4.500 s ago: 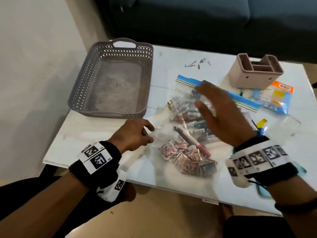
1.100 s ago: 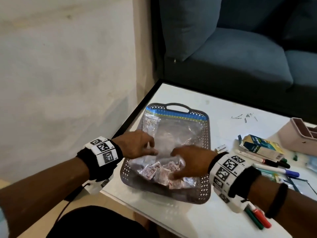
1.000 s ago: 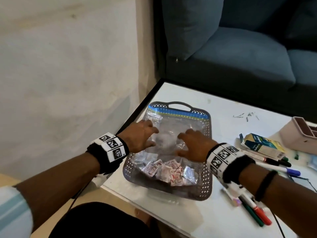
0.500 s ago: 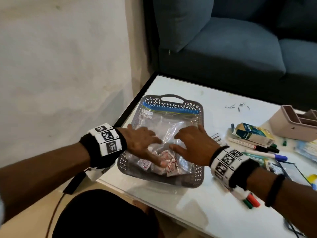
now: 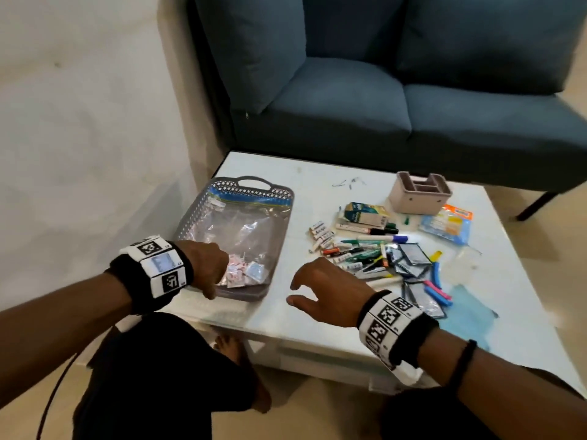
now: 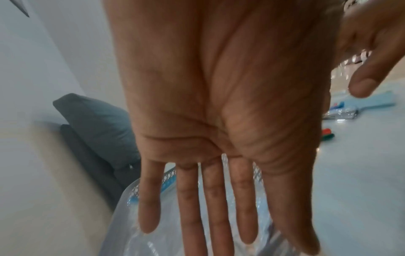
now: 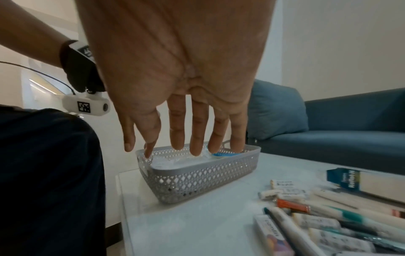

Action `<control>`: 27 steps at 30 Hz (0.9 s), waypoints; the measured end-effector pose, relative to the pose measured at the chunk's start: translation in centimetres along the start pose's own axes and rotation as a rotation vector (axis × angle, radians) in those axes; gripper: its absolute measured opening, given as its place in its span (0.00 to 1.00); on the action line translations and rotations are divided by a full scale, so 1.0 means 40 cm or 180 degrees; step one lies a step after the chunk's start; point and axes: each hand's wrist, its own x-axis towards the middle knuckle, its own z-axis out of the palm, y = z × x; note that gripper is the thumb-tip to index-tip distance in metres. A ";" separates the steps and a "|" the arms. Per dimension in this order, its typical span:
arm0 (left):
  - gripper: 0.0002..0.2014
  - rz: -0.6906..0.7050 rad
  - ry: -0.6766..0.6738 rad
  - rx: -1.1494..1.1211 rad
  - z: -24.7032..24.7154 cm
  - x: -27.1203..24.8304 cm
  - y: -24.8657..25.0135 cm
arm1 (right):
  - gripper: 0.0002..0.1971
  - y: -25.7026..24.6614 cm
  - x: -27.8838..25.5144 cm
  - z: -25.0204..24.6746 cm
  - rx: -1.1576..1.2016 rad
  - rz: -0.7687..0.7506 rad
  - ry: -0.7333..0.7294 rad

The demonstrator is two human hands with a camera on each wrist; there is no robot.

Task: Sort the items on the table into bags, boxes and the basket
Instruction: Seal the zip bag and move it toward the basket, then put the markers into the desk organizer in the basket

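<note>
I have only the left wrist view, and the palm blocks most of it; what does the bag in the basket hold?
Observer: The head view shows small red-and-white sachets bunched at the near end of the clear zip bag, which lies in the grey basket.
Operator: Thank you; where is the right hand?
Observer: The right hand hovers open over the table between basket and marker pile, holding nothing.
Operator: Is the pink box in use?
Observer: The pink organiser box stands beyond the markers; I see nothing sticking out of it.
</note>
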 end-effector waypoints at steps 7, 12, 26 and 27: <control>0.18 0.0803 0.1152 -0.1106 -0.179 0.011 0.256 | 0.15 0.110 -0.135 -0.081 0.0511 0.0741 0.0752; 0.17 0.1030 0.1457 -0.1509 -0.216 0.120 0.421 | 0.13 0.243 -0.219 -0.052 0.0798 0.1341 0.1002; 0.19 0.0917 0.1588 -0.1513 -0.269 0.334 0.466 | 0.12 0.560 -0.120 -0.051 0.0917 0.2100 0.1847; 0.19 0.0910 0.1645 -0.1545 -0.272 0.336 0.467 | 0.15 0.582 -0.093 -0.065 0.0809 0.2091 0.1967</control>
